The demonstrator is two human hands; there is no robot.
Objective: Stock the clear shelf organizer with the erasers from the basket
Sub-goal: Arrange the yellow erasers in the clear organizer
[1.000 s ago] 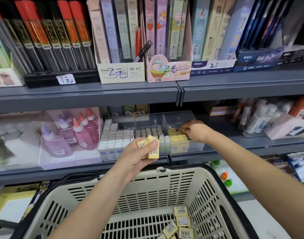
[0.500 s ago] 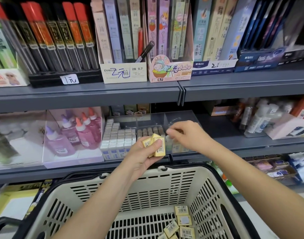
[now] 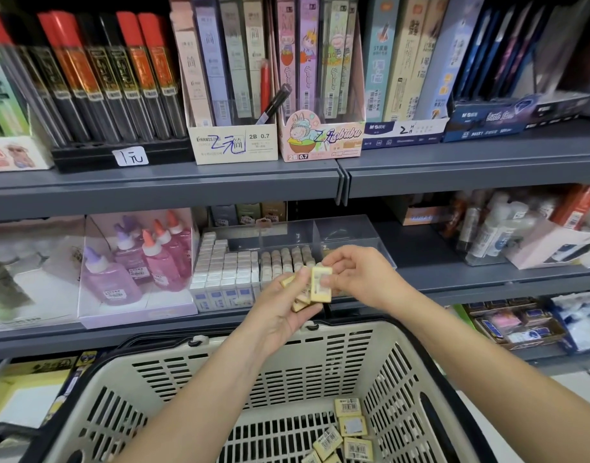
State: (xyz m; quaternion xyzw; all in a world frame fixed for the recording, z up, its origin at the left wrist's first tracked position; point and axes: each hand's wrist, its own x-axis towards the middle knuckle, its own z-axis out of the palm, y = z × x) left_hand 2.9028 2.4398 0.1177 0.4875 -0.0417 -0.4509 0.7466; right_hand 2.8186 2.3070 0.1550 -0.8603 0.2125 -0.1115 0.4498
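The left hand is raised above the far rim of the basket, and its fingers are curled round a small bunch of yellow erasers. One of them, the front eraser, stands upright with its pale face toward the camera. The right hand meets it from the right side. Its thumb and fingertips pinch this front eraser near the top and the edge, though the contact is a little blurred. The two hands are very close together, just in front of the clear shelf organizer.

The organizer sits on the middle shelf, directly behind the hands. Its left compartment is filled with rows of white erasers. The middle compartment holds rows of beige erasers in its front part. The right compartment is mostly hidden by the hands, so I cannot tell what is inside.

Below the hands is the cream basket with a black rim. Several loose erasers lie on its bottom at the right, most with barcode labels facing up.

Just beside the organizer, on the left, a display box holds pink and purple glue bottles. On the upper shelf, cartons of pencil leads stand side by side.
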